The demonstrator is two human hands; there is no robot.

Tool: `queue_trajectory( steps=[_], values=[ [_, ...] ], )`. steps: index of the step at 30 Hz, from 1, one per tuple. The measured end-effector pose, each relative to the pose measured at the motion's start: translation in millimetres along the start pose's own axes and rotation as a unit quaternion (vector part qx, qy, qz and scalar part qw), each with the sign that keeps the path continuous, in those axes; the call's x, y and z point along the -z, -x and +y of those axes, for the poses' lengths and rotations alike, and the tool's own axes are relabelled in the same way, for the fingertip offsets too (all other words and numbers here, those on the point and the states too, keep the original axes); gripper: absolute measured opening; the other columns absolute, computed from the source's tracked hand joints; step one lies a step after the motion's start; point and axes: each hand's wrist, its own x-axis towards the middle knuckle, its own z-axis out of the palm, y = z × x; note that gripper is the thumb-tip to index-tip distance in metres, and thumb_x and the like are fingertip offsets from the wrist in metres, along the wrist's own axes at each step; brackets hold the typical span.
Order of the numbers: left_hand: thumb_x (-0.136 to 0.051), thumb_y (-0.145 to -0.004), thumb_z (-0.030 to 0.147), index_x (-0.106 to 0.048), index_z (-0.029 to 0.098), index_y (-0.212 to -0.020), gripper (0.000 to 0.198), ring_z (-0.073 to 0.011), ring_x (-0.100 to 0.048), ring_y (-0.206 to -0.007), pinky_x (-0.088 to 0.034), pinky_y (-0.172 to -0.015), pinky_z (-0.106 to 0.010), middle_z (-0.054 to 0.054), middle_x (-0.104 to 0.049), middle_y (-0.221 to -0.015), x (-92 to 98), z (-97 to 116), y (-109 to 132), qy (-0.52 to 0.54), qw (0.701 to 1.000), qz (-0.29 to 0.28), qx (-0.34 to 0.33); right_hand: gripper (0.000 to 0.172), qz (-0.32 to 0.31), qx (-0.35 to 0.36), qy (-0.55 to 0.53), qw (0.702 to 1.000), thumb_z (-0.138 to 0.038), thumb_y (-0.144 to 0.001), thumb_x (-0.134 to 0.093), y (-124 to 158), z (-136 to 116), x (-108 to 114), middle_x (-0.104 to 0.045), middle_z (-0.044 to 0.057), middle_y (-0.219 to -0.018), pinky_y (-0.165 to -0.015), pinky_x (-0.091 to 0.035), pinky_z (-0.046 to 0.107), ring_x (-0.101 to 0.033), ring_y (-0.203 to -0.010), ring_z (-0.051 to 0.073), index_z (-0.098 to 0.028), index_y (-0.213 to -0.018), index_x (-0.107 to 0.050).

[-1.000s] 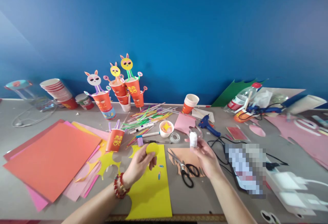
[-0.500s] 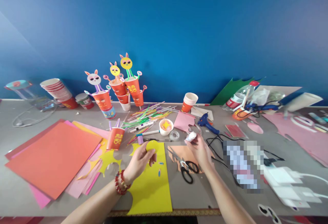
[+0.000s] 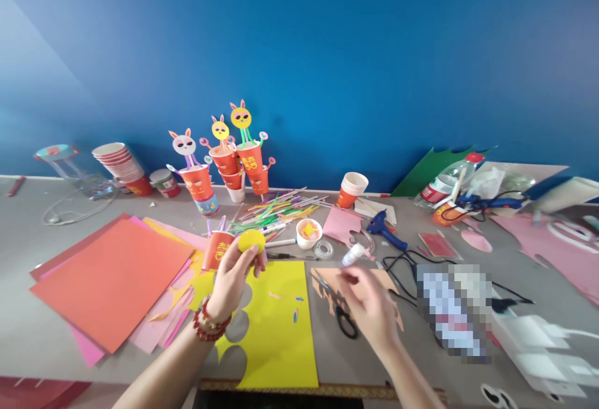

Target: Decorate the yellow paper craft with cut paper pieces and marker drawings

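Observation:
My left hand (image 3: 233,277) pinches a small yellow paper disc (image 3: 251,240) and holds it up beside a red paper cup (image 3: 218,250). My right hand (image 3: 367,306) hovers blurred over the black-handled scissors (image 3: 345,320) and an orange paper piece (image 3: 358,279), holding nothing that I can see. A small white glue bottle (image 3: 352,255) lies on the table just beyond that hand. A yellow sheet (image 3: 276,328) with round cut-outs lies between my hands.
Stacked orange, pink and yellow sheets (image 3: 112,281) lie at left. Red cups with rabbit figures (image 3: 224,163) stand at the back, with coloured straws (image 3: 276,209), a tape roll (image 3: 322,249), a small white cup (image 3: 309,233) and a blue glue gun (image 3: 384,229). Cables and white chargers (image 3: 538,346) lie right.
My right hand has put the white glue bottle down and drawn back over the scissors. My left hand has lifted the yellow disc up and left, toward the red cup.

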Motion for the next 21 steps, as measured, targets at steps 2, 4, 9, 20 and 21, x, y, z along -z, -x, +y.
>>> queue_trajectory(
  steps=[2, 4, 9, 20, 21],
  values=[
    [-0.062, -0.092, 0.031, -0.056, 0.017, -0.085, 0.017, -0.0103, -0.054, -0.058, -0.042, -0.054, -0.022, 0.0, -0.062, -0.068, 2.9, 10.7, 2.7, 0.029, 0.999, 0.022, -0.021, 0.012, -0.096, 0.0, -0.041, 0.995, -0.026, -0.097, -0.055, 0.1, -11.5, -10.7, -0.068, 0.003, -0.079, -0.062, -0.053, 0.028, -0.065, -0.067, 0.018, -0.022, -0.088, -0.063],
    [-0.061, -0.092, 0.028, -0.056, 0.018, -0.086, 0.013, -0.011, -0.055, -0.06, -0.042, -0.055, -0.022, 0.001, -0.061, -0.067, 6.8, 22.3, 6.3, 0.048, 0.997, 0.044, -0.04, 0.012, -0.149, 0.002, -0.057, 0.987, -0.025, -0.097, -0.055, -3.6, -17.5, -23.7, -0.068, 0.002, -0.08, -0.06, -0.052, 0.026, -0.065, -0.066, 0.018, -0.023, -0.089, -0.064],
    [-0.06, -0.092, 0.027, -0.057, 0.018, -0.085, 0.012, -0.0117, -0.054, -0.061, -0.042, -0.057, -0.023, 0.0, -0.06, -0.067, 12.1, 37.3, 11.2, 0.053, 0.993, 0.078, -0.07, 0.011, -0.235, 0.028, -0.009, 0.972, -0.025, -0.096, -0.055, -29.0, -34.1, -66.8, -0.072, 0.004, -0.093, -0.066, -0.052, 0.025, -0.069, -0.076, 0.018, -0.021, -0.102, -0.063],
    [-0.065, -0.089, 0.033, -0.057, 0.018, -0.084, 0.018, -0.0109, -0.051, -0.057, -0.04, -0.054, -0.023, 0.001, -0.06, -0.063, 6.1, 12.6, 13.5, 0.046, 0.998, 0.036, -0.011, 0.02, -0.309, 0.052, 0.153, 0.937, -0.022, -0.088, -0.062, -67.9, -79.9, -141.3, -0.073, 0.016, -0.097, -0.073, -0.053, 0.036, -0.07, -0.091, 0.031, -0.015, -0.107, -0.061],
    [-0.065, -0.089, 0.033, -0.057, 0.018, -0.085, 0.018, -0.0109, -0.051, -0.057, -0.041, -0.054, -0.023, 0.001, -0.06, -0.063, 7.1, 12.1, 13.1, 0.041, 0.998, 0.039, -0.011, 0.019, -0.308, 0.061, 0.143, 0.938, -0.021, -0.089, -0.06, -67.5, -79.7, -131.6, -0.073, 0.014, -0.098, -0.075, -0.053, 0.035, -0.07, -0.093, 0.03, -0.016, -0.107, -0.062]
  ],
)
